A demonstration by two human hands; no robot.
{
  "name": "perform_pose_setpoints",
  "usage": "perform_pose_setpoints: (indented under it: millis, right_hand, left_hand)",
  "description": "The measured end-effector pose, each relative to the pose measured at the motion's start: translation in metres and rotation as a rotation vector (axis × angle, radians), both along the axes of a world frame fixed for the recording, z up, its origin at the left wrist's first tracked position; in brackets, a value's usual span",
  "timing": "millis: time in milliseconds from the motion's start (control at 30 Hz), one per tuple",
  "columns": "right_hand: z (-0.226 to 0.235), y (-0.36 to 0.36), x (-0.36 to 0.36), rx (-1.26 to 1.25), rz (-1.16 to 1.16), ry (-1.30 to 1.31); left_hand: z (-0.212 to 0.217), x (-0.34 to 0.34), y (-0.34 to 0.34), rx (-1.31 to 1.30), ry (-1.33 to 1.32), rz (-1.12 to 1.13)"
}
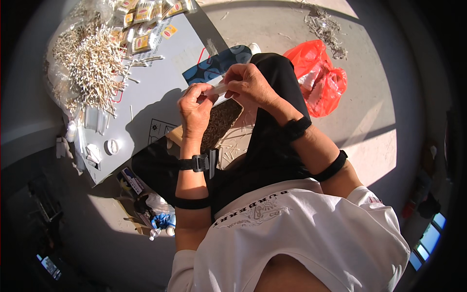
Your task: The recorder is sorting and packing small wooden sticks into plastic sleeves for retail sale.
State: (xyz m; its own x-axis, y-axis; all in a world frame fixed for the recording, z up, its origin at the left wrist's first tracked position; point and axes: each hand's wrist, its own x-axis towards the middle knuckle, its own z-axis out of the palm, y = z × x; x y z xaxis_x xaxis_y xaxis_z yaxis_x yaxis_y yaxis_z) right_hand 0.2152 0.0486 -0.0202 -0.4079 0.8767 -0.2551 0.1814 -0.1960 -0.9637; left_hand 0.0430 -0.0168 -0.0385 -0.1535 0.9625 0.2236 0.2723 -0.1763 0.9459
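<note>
My left hand (195, 109) and my right hand (250, 85) are close together above my lap. Their fingertips pinch the two ends of a small whitish, see-through plastic packet (219, 89); its contents are too small to make out. Just below the hands, between my legs, is an open box (219, 124) with a dark brown, grainy-looking filling. Loose white sticks (231, 148) lie beside it. To the left, a big heap of cotton swabs (90, 61) spills from a clear plastic bag onto a grey board (168, 58).
Filled swab packets with yellow labels (142, 43) lie at the board's far end. A white tape roll (113, 147) sits near its front corner. On the floor at right are a red plastic bag (316, 80) and shredded scraps (326, 29). A blue patterned strip (209, 64) lies behind my hands.
</note>
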Motion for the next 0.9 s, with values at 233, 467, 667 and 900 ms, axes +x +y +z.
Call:
perform_pose_setpoints:
  millis: [233, 467, 667, 900]
  right_hand:
    - [-0.011, -0.013, 0.01, -0.031, 0.066, 0.305]
    - [-0.02, -0.015, 0.01, 0.003, 0.052, 0.343]
    - [-0.014, -0.018, 0.006, 0.055, -0.011, 0.257]
    - [-0.011, -0.019, 0.004, 0.335, 0.032, 0.033]
  left_hand:
    - [0.001, -0.002, -0.003, 0.025, 0.019, 0.005]
    - [0.001, 0.002, -0.006, 0.044, -0.043, 0.003]
    - [0.005, 0.003, -0.005, -0.087, -0.052, 0.05]
    - [0.005, 0.006, 0.0, 0.031, 0.164, -0.006]
